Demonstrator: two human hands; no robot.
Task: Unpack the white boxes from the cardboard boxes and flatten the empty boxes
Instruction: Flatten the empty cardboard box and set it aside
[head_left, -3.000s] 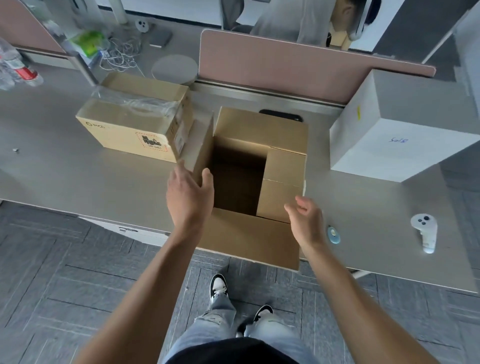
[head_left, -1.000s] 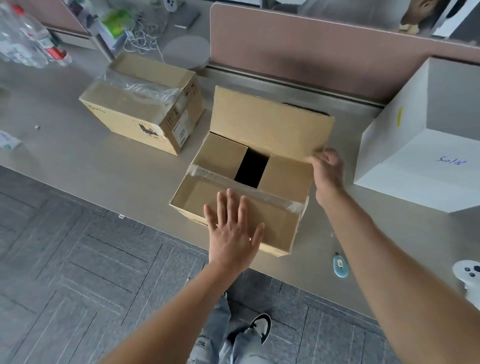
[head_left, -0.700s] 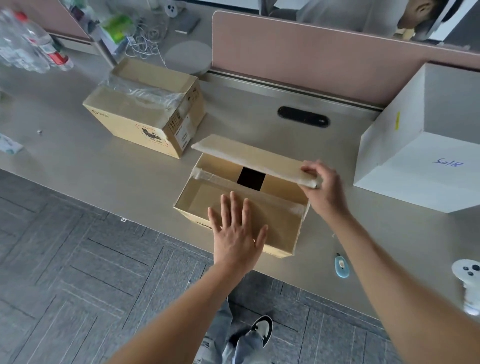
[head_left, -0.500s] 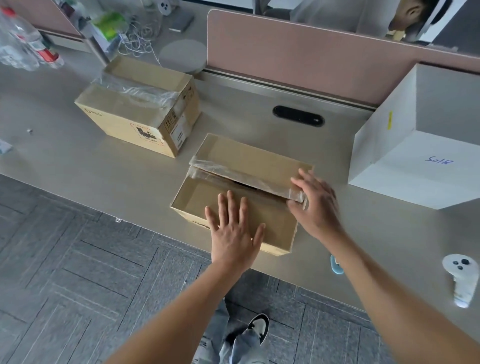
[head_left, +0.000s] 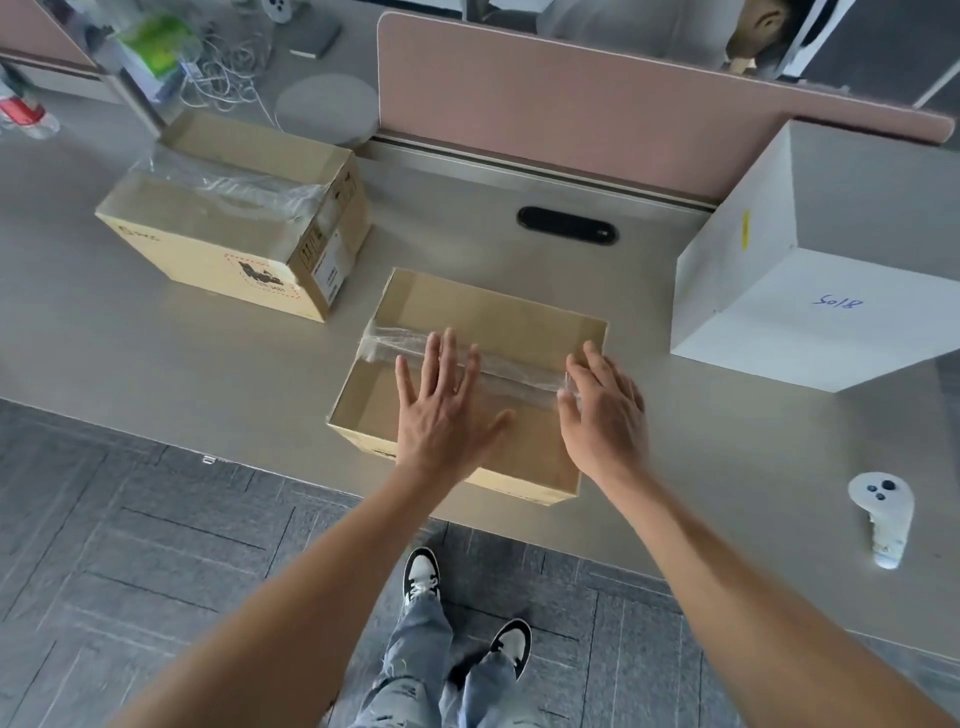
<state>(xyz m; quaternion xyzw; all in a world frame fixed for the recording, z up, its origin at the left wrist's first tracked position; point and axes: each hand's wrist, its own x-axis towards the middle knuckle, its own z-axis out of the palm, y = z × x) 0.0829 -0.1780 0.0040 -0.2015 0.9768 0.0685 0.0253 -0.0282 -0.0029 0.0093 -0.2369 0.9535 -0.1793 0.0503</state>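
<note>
Press straight down through both palms on the brown cardboard box with the closed top flaps (head_left: 483, 332), which lies at the near edge of the grey desk (head_left: 156, 353), between the taped brown carton (head_left: 234, 218) to its left and the big white box (head_left: 810, 270) to its right. Judging by its low profile, the box is emptied and ready to collapse, so spread your weight evenly and keep it from sliding off the edge. The crumpled clear tape strip (head_left: 410, 343) along the seam may catch your skin; work around it.

Your left hand (head_left: 441, 410) lies flat with fingers splayed wide, touching the near flap and the tape. Your right hand (head_left: 602, 415) rests on the box's right end, fingers straight and slightly spread, gripping nothing.
</note>
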